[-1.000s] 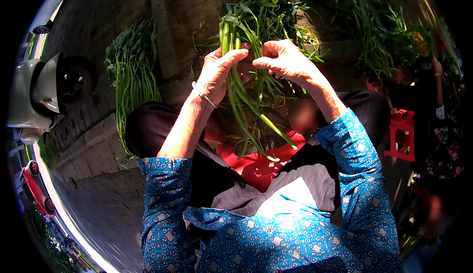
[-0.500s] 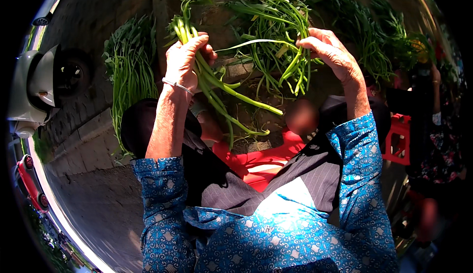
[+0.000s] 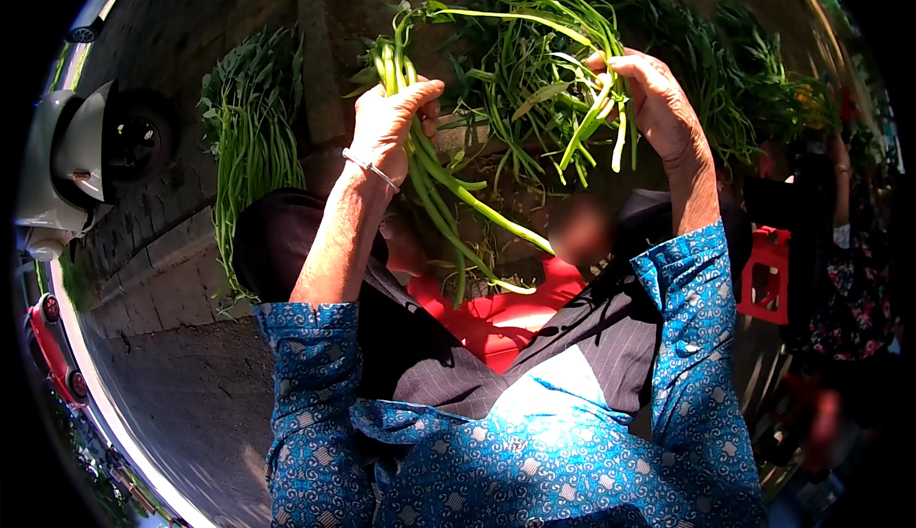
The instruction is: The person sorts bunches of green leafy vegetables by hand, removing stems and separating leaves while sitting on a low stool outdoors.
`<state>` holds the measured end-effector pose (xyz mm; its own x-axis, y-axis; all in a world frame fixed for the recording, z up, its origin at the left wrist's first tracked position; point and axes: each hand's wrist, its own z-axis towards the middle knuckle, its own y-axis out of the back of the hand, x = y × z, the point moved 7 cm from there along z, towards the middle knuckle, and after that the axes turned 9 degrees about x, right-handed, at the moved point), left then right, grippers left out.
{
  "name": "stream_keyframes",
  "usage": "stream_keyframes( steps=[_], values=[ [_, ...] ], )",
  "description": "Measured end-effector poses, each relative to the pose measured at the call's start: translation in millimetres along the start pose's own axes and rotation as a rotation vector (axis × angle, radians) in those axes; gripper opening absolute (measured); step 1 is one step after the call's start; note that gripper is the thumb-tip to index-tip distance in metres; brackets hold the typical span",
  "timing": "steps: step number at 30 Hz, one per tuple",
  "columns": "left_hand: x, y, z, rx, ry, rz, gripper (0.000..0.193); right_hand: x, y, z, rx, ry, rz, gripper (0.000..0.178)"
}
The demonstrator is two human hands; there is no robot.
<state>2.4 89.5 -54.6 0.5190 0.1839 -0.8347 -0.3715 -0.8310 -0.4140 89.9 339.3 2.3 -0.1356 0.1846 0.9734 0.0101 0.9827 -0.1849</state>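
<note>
My left hand [image 3: 389, 125] is closed around a bunch of long green stalks [image 3: 448, 194] whose cut ends hang down toward my lap. A thin bracelet sits on that wrist. My right hand [image 3: 654, 99] grips several leafy green stems [image 3: 592, 118] pulled from the loose heap of greens [image 3: 520, 70] lying on the ground ahead. One long stem arches between the two hands. Both forearms wear blue patterned sleeves.
A separate pile of long greens [image 3: 246, 142] lies on the pavement at the left. More leafy bundles [image 3: 725, 70] spread at the upper right. A red plastic stool [image 3: 768, 275] stands at the right beside another person in flowered clothes [image 3: 859, 289]. A scooter [image 3: 86, 161] is parked at the far left.
My hands, together on one bunch a second ago, have drawn apart. The left hand carried stalks to the left; the right hand moved right and took stems from the heap.
</note>
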Motion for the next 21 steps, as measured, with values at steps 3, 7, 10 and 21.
stream_keyframes(
  steps=[3, 7, 10, 21],
  values=[
    [1, -2, 0, 0.015, 0.036, 0.015, 0.013, -5, 2, 1, -0.005, -0.039, 0.045, 0.028],
    [7, -8, 2, 0.029, 0.067, -0.036, 0.015, -5, 5, 3, -0.009, -0.016, 0.085, 0.031],
    [11, -6, 5, 0.04, 0.064, -0.036, 0.017, -2, -5, 2, 0.004, -0.032, 0.158, 0.033],
    [-1, -6, 17, -0.059, -0.1, -0.026, 0.013, 7, -36, -8, 0.176, -0.005, 0.207, 0.034]
  ],
)
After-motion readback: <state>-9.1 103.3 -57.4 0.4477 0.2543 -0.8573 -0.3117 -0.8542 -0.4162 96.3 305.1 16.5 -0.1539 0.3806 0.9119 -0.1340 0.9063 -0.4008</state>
